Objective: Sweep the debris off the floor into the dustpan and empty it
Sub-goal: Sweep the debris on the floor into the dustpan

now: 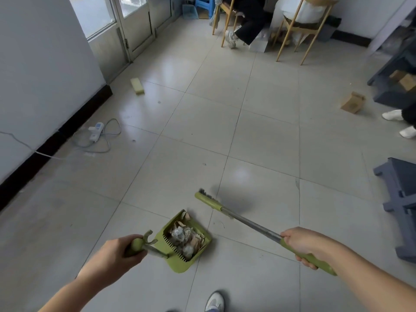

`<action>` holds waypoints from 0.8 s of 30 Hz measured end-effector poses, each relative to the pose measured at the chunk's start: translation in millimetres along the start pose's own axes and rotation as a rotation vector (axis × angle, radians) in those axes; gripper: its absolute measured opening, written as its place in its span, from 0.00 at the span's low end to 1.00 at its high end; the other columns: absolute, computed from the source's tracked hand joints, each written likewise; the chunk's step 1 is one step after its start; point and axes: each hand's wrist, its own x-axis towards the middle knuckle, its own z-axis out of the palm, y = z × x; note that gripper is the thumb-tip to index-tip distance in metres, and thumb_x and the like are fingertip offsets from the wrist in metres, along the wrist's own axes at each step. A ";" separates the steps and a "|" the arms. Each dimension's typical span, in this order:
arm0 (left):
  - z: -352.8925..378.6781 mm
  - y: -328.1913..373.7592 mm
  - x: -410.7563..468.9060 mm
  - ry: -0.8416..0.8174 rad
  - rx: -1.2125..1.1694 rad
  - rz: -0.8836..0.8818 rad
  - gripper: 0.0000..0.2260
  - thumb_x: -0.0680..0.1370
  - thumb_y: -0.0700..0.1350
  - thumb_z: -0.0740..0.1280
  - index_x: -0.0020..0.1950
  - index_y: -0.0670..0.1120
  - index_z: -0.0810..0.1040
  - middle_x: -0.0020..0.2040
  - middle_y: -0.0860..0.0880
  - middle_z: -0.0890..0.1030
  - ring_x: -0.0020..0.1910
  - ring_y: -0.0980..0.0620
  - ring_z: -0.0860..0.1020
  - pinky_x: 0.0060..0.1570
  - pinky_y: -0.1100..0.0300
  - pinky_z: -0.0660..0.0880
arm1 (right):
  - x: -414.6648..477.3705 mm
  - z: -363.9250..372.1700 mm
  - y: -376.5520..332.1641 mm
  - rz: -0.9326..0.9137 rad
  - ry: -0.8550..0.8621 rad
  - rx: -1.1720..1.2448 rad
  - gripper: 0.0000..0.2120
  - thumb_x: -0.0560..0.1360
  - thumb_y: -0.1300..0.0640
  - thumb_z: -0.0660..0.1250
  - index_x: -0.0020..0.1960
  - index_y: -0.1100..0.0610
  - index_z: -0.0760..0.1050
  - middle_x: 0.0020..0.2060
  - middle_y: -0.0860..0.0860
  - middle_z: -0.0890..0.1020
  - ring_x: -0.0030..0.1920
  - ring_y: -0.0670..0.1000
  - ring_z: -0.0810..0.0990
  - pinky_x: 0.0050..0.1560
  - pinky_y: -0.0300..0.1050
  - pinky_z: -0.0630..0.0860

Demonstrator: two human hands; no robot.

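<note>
- The floor (pixel 258 136) is pale glossy tile with thin grout lines, and it fills most of the view.
- A white wall (pixel 40 70) with a dark skirting runs along the left side, ending at a glazed door (pixel 132 23).
- Wooden chairs (pixel 299 34) stand at the far end, with a seated person's leg and shoe beside them.
- Grey furniture (pixel 400 203) lines the right edge.
- The broom (pixel 249 222) lies slanted across the lower right: its green head and dark bristles are near the floor just beyond the dustpan, and a metal shaft leads back to a green grip.
- The dustpan (pixel 180 262) is green, sits low in the middle, and looks tilted; whether it touches the floor I cannot tell.
- The right hand (pixel 304 244) has its fingers wrapped around the broom's grip.
- The left hand (pixel 112 255) has its fingers closed around the dustpan's handle.
- A white power strip (pixel 95 131) with a looped cable lies near the left wall.
- A small cardboard box (pixel 352 102) sits on the floor at the right.
- A yellow sponge block (pixel 137 86) lies near the door.
- The debris (pixel 185 238), crumpled paper and foil-like scraps, is piled inside the dustpan.
</note>
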 end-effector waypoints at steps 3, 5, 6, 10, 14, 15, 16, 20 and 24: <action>0.9 -2.3 -1.8 -0.029 0.027 0.032 0.04 0.73 0.49 0.71 0.45 0.59 0.80 0.30 0.61 0.78 0.29 0.59 0.72 0.28 0.68 0.67 | 4.3 14.2 5.3 0.065 0.025 0.013 0.18 0.80 0.56 0.50 0.67 0.55 0.68 0.34 0.56 0.73 0.24 0.50 0.68 0.23 0.35 0.64; 0.3 -4.9 -2.9 -0.052 0.042 0.043 0.04 0.73 0.50 0.71 0.46 0.58 0.80 0.31 0.63 0.78 0.30 0.60 0.73 0.29 0.68 0.68 | 4.9 26.6 2.8 0.112 0.022 0.001 0.17 0.79 0.58 0.50 0.65 0.59 0.68 0.32 0.56 0.73 0.23 0.50 0.67 0.23 0.34 0.64; 0.1 -5.7 -2.7 -0.062 0.046 0.050 0.04 0.73 0.50 0.71 0.46 0.58 0.80 0.31 0.63 0.78 0.30 0.60 0.73 0.29 0.68 0.68 | 3.4 32.5 0.0 0.137 0.017 0.004 0.16 0.79 0.58 0.51 0.64 0.61 0.68 0.32 0.56 0.73 0.24 0.50 0.68 0.23 0.34 0.64; 0.7 -10.2 0.3 -0.066 0.048 0.054 0.03 0.73 0.49 0.71 0.45 0.58 0.81 0.30 0.63 0.78 0.29 0.59 0.73 0.29 0.67 0.68 | -4.8 59.7 -14.8 0.186 -0.027 0.076 0.11 0.80 0.60 0.52 0.59 0.63 0.67 0.37 0.57 0.74 0.35 0.53 0.71 0.30 0.39 0.65; 3.6 -15.7 1.6 -0.076 0.051 0.055 0.03 0.73 0.49 0.70 0.45 0.58 0.81 0.30 0.63 0.78 0.28 0.59 0.73 0.29 0.67 0.68 | -10.1 84.4 -24.9 0.121 -0.077 0.050 0.13 0.79 0.61 0.51 0.62 0.59 0.67 0.38 0.57 0.74 0.31 0.51 0.71 0.29 0.39 0.66; 4.5 -15.7 1.6 -0.083 0.053 0.058 0.03 0.73 0.50 0.70 0.45 0.58 0.81 0.30 0.63 0.78 0.28 0.59 0.73 0.29 0.67 0.68 | -11.7 88.3 -26.2 0.103 -0.096 0.031 0.13 0.79 0.61 0.50 0.61 0.60 0.67 0.37 0.57 0.74 0.30 0.51 0.70 0.28 0.39 0.66; 5.3 -15.3 1.3 -0.089 0.055 0.062 0.03 0.73 0.50 0.70 0.45 0.58 0.80 0.30 0.63 0.78 0.28 0.59 0.72 0.28 0.66 0.68 | -14.9 91.8 -27.1 0.091 -0.110 0.010 0.13 0.79 0.61 0.50 0.61 0.61 0.67 0.36 0.57 0.74 0.28 0.51 0.70 0.27 0.39 0.65; 5.6 -16.7 -0.1 -0.067 0.045 0.057 0.04 0.73 0.49 0.71 0.44 0.59 0.80 0.29 0.58 0.78 0.27 0.58 0.72 0.28 0.66 0.67 | -19.4 100.7 -23.9 0.090 -0.173 0.038 0.18 0.78 0.58 0.49 0.64 0.61 0.69 0.33 0.56 0.73 0.19 0.49 0.68 0.22 0.33 0.64; 5.9 -23.3 -1.7 -0.065 0.019 0.053 0.04 0.72 0.49 0.71 0.43 0.58 0.80 0.31 0.54 0.80 0.28 0.57 0.72 0.30 0.64 0.69 | -30.5 94.6 -17.8 0.079 -0.240 0.069 0.19 0.79 0.56 0.50 0.66 0.56 0.69 0.32 0.54 0.72 0.23 0.48 0.67 0.22 0.32 0.63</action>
